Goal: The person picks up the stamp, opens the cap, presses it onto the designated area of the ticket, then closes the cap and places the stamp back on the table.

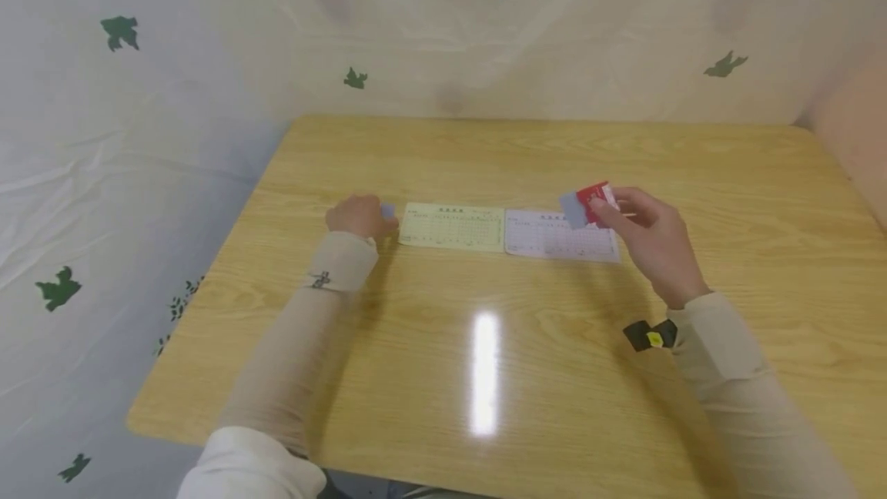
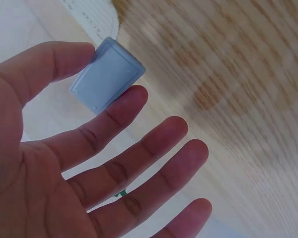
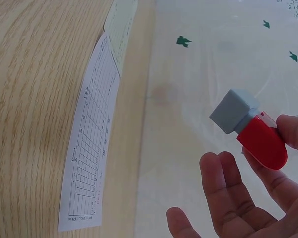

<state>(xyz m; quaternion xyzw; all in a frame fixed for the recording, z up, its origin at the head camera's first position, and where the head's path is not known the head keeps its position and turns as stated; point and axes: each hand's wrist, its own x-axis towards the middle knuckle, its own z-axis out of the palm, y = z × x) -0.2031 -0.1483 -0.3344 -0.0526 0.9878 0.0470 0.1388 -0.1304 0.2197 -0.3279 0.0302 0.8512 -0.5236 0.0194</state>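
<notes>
The left hand [image 2: 47, 173] pinches a grey block [image 2: 107, 77], perhaps a cap, plain only in its wrist view, while farther right the right hand [image 1: 658, 245] pinches a red-grey piece [image 3: 260, 141].

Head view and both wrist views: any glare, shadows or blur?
Head view: glare streak on the table, shadows beside the left sleeve and right sleeve, print on the yellow form too soft to read; left wrist view: darker blotches on the table, grey piece clear; right wrist view: no such streak, red piece crisp.
</notes>
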